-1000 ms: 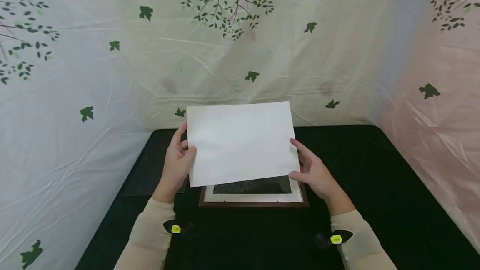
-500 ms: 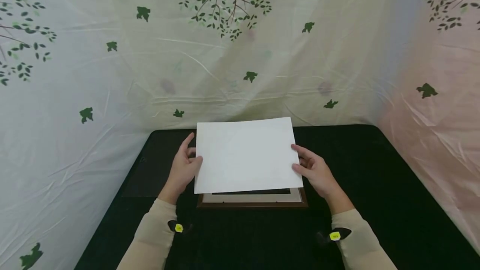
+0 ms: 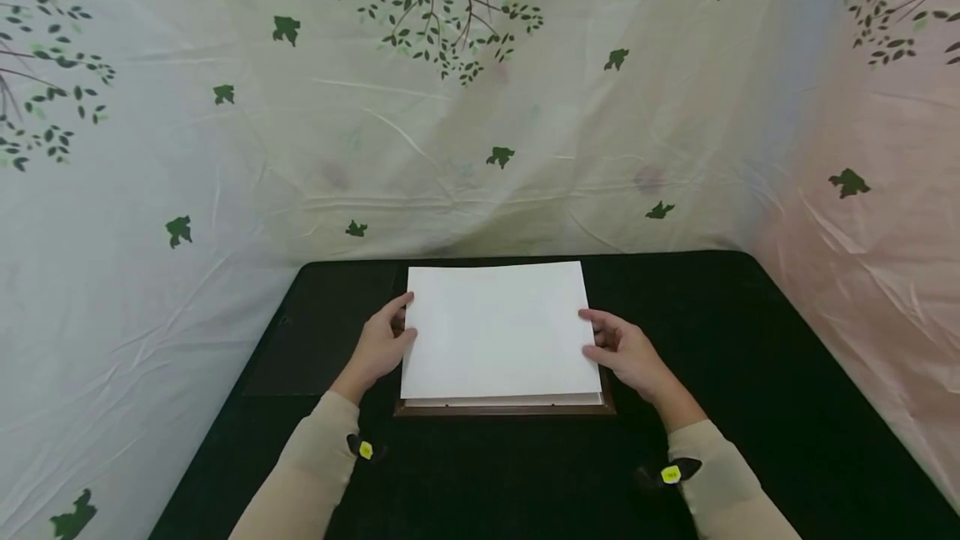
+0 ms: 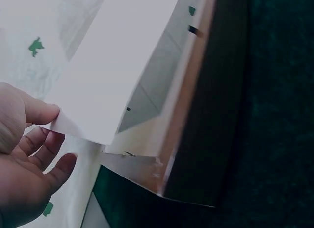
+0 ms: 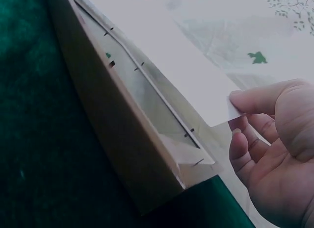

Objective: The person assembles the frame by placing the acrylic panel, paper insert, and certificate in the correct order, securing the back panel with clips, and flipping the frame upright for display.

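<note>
A stiff white sheet (image 3: 498, 332) is pinched at its left edge by my left hand (image 3: 380, 352) and at its right edge by my right hand (image 3: 628, 357). Below it lies a brown picture frame (image 3: 504, 411), mostly hidden in the head view. Both wrist views show a gap between the sheet and the frame, so the sheet is held above it at a slant. Small dark tabs (image 5: 112, 64) stick out along the frame's inner edge. In the left wrist view my thumb (image 4: 41, 112) lies on top of the sheet, fingers underneath.
The frame lies on a dark green cloth-covered table (image 3: 495, 482). A thin dark panel (image 3: 315, 336) lies flat at the table's left. Behind and at the sides hangs a pale curtain (image 3: 450, 148) with leaf prints.
Both hands have lowered the white sheet toward the frame, and the left hand has also shifted right. The dark picture in the frame is now covered in the head view.
</note>
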The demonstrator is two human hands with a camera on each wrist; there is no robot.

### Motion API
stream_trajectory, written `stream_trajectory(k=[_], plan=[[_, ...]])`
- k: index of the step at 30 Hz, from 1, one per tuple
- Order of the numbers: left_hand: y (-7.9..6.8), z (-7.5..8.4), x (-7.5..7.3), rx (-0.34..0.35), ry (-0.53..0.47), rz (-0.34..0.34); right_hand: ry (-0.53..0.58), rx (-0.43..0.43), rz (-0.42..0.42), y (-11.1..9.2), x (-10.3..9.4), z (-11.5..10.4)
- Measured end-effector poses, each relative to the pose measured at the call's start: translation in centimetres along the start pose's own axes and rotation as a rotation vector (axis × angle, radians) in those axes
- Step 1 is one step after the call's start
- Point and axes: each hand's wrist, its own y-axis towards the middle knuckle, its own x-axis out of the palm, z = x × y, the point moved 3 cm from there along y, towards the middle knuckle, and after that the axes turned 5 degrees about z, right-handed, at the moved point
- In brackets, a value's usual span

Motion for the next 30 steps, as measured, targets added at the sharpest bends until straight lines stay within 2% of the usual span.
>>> stream_trajectory(k=[11,15,23,30], plan=[[0.5,-1.4,1.4,-0.025,0.089,-0.045,-0.044,0.06,-0.021,0.0,0.4,1.0],[0.7,-2.0,1.8,-0.013,0.126,-0.047,-0.045,0.067,-0.028,0.0,0.6,1.4],[0.6,-2.9,2.1,0.0,0.226,-0.059,-0.072,0.065,-0.027,0.0,0.9,1.6],[0.5,-3.3,2.4,-0.015,0.25,-0.101,-0.081,0.078,-0.038,0.3,1.1,1.8]])
